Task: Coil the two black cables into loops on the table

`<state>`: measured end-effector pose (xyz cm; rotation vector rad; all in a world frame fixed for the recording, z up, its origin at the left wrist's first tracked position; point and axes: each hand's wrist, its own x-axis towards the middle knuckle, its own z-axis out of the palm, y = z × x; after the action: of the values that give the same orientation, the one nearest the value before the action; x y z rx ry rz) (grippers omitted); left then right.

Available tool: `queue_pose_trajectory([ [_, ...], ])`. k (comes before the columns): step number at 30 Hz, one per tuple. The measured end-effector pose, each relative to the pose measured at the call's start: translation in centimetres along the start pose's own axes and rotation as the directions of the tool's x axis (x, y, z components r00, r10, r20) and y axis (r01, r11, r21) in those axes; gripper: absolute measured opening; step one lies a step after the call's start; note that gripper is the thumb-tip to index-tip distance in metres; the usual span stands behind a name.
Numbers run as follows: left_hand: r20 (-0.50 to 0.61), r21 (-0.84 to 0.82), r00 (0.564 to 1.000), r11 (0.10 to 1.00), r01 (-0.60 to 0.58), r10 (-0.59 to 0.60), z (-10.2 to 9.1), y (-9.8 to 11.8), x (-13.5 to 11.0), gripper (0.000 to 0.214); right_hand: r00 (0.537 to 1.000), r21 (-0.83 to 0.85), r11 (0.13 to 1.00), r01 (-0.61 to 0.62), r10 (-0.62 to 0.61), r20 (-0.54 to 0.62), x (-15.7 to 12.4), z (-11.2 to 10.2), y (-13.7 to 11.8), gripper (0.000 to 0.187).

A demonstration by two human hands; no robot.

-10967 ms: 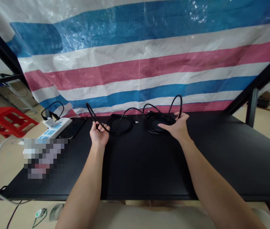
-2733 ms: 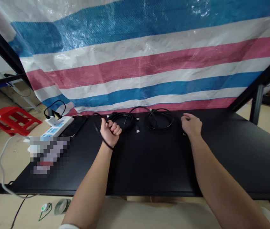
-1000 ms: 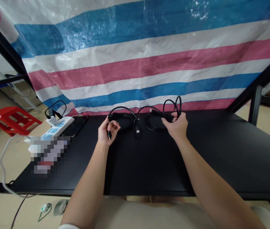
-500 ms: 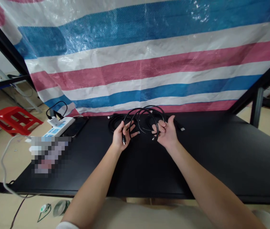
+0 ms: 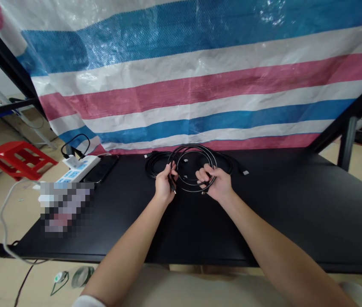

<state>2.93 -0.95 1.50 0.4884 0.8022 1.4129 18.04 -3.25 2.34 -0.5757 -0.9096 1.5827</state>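
Head cam: both hands closed on black cable coil

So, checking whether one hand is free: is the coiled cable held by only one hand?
No, both the left hand and right hand grip the coiled black cable.

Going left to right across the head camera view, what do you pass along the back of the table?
Red stool → white power strip → phone → cable coil on the table → left hand → held cable loop → right hand → loose cable end.
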Motion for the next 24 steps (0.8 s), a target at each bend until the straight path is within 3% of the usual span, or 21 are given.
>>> queue_pose_trajectory([
  [5,0.101,0.014,0.992,0.997,0.075,-0.076,0.3,0.2,-1.0,0.024,0.998,0.03,0.999,-0.038,0.039,-0.047,-0.2,-0.3,-0.8,0.038],
  [8,0.18,-0.008,0.979,0.995,0.1,-0.096,0.4,0.4,-1.4,0.013,0.986,-0.008,0.999,-0.043,0.042,-0.162,0.4,-0.2,-0.5,0.05],
  [10,0.203,-0.007,0.973,0.994,0.113,-0.11,0.4,0.6,-1.3,0.017,0.952,-0.086,0.996,-0.037,0.009,-0.305,0.9,-0.1,0.1,0.054],
  [13,0.196,0.008,0.975,0.994,0.107,-0.107,0.2,0.8,-0.8,0.041,0.848,-0.331,0.943,-0.038,-0.145,-0.51,1.3,-0.2,1.1,0.05],
  [15,0.17,0.003,0.983,0.997,0.077,-0.076,0.2,1.0,-0.5,0.05,0.796,-0.532,0.846,-0.034,-0.299,-0.527,1.3,-0.3,1.5,0.046],
  [17,0.129,-0.017,0.991,0.999,0.037,-0.035,0.1,1.2,-0.2,0.049,0.79,-0.683,0.73,-0.028,-0.402,-0.463,1.2,-0.3,1.7,0.04],
  [21,0.034,-0.018,0.999,0.999,-0.04,0.041,-0.2,1.7,0.3,0.041,0.875,-0.844,0.522,-0.122,-0.345,-0.34,1.1,0.5,1.6,0.025],
  [24,-0.038,0.042,0.993,0.993,-0.112,0.114,-0.6,2.2,0.8,0.04,0.905,-0.937,0.231,-0.262,-0.28,-0.322,1.9,1.7,1.2,0.021],
])
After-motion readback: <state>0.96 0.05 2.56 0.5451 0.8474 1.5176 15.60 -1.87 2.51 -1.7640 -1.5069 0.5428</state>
